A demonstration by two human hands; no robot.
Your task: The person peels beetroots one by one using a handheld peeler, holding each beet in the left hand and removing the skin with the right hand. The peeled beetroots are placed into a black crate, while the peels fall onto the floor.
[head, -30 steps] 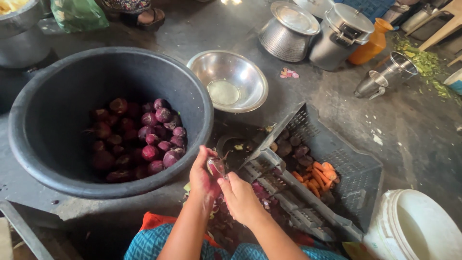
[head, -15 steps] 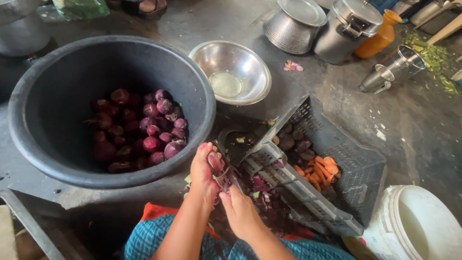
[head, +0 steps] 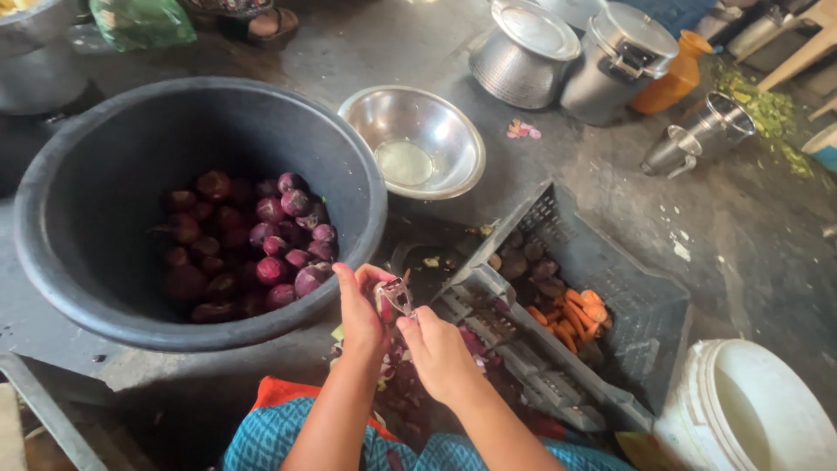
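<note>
Here, left hand fingers pinching a small beet, right hand fingers gripping peeler against it

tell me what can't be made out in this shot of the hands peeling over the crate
- Head view: the item in the left hand is mostly covered by its fingers and the peeler.
- The right hand hides the peeler's handle.
- The white bucket is cut off by the frame's lower right edge.
- The dark tub: its lower vegetables are lost in shadow.
</note>
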